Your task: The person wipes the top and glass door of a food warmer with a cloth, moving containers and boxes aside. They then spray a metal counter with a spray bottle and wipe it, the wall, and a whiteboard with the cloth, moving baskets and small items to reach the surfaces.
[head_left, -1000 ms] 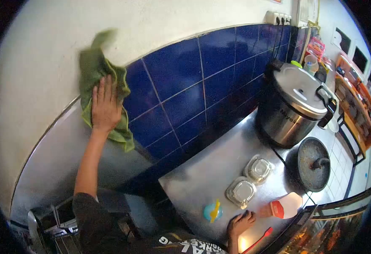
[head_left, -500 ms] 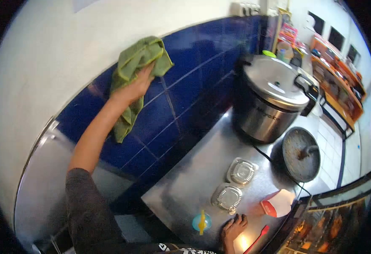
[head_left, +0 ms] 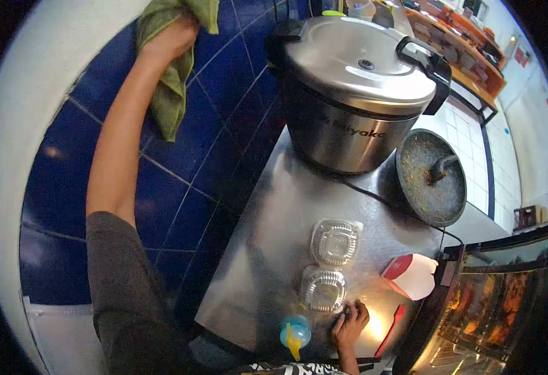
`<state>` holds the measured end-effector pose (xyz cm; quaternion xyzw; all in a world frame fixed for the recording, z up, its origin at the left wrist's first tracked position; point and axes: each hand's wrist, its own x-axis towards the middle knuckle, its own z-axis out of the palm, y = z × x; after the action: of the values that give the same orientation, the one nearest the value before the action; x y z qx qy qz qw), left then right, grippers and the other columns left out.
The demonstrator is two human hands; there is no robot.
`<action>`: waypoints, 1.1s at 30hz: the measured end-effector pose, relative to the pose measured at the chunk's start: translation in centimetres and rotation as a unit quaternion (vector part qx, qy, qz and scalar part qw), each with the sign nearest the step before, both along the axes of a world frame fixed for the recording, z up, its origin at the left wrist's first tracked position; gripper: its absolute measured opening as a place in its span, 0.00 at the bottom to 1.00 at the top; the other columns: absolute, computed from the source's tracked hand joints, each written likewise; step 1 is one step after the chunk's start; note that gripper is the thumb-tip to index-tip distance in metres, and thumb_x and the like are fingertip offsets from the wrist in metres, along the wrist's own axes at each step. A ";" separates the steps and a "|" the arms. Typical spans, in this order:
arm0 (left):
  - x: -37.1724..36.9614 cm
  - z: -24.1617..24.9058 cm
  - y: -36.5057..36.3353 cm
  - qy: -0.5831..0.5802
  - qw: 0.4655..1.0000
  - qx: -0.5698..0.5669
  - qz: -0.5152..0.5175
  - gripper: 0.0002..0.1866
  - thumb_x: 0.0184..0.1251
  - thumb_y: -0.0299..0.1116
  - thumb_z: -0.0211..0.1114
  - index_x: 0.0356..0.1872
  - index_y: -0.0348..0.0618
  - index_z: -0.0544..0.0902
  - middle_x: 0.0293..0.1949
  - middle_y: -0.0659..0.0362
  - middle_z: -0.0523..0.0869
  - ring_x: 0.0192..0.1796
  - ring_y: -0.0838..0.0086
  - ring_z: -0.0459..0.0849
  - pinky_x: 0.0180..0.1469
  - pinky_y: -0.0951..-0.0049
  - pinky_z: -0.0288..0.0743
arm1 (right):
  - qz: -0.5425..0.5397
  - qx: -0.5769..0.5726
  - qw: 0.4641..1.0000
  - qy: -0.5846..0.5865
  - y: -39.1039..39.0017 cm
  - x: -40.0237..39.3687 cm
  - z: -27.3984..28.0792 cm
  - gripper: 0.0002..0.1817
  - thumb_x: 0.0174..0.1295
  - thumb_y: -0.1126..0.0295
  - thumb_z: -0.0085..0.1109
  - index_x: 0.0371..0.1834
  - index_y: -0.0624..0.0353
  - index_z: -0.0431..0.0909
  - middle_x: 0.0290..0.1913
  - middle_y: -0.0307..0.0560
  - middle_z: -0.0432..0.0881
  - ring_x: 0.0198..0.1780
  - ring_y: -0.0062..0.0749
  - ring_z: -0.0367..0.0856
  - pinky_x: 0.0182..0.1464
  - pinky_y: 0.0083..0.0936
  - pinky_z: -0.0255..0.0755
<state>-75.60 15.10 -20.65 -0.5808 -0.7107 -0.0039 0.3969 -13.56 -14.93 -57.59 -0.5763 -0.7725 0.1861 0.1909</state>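
Observation:
My left hand (head_left: 172,40) is closed on a green cloth (head_left: 170,106) and presses it against the blue tiled wall (head_left: 167,178) at upper left; part of the cloth hangs below the hand. On the steel table (head_left: 249,262), my right hand (head_left: 350,324) rests with its fingers apart, holding nothing. Just beyond it lies a clear plastic clamshell container (head_left: 325,289), opened out, its other half farther off. To its left stands a blue cup (head_left: 295,331) with a yellow implement across it. A red-handled utensil (head_left: 390,331) lies to its right.
A large steel rice cooker (head_left: 358,84) stands at the table's far end, its cord trailing across the top. Beside it are a stone mortar (head_left: 433,187) with a pestle and a red and white paper box (head_left: 409,276). A lit glass roaster (head_left: 489,306) stands at lower right.
My view has turned and come nearer the table. My left hand still grips the cloth on the tiles, now at the top of the view. My right hand stays on the table.

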 end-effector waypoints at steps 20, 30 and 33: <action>-0.6 -29.9 9.0 0.002 0.983 -0.170 -0.066 0.26 0.66 0.32 0.52 0.65 0.37 0.70 0.65 0.42 0.72 0.65 0.52 0.72 0.68 0.58 0.64 | -0.023 -0.006 0.999 -0.026 0.8 0.1 0.0 0.21 0.58 0.66 0.51 0.56 0.58 0.70 0.59 0.63 0.67 0.59 0.59 0.64 0.63 0.53 0.57; -4.7 -22.4 8.8 -0.164 0.950 -0.266 0.001 0.27 0.70 0.36 0.51 0.68 0.35 0.66 0.64 0.41 0.74 0.68 0.51 0.69 0.71 0.56 0.59 | -0.026 -0.013 0.999 -0.036 1.2 0.2 -0.9 0.22 0.57 0.69 0.55 0.57 0.58 0.70 0.62 0.62 0.68 0.61 0.59 0.64 0.65 0.52 0.57; -7.7 -16.6 11.2 0.362 0.918 -0.059 -0.148 0.23 0.73 0.37 0.48 0.65 0.38 0.70 0.59 0.43 0.77 0.58 0.50 0.78 0.64 0.55 0.68 | -0.028 -0.025 0.998 -0.040 0.5 0.1 -0.4 0.22 0.59 0.69 0.54 0.57 0.58 0.70 0.62 0.63 0.68 0.61 0.59 0.64 0.65 0.52 0.57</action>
<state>-83.27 26.30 -37.23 -0.6636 -0.4233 0.1896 0.5869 -13.42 -14.44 -57.96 -0.6096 -0.7580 0.1764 0.1505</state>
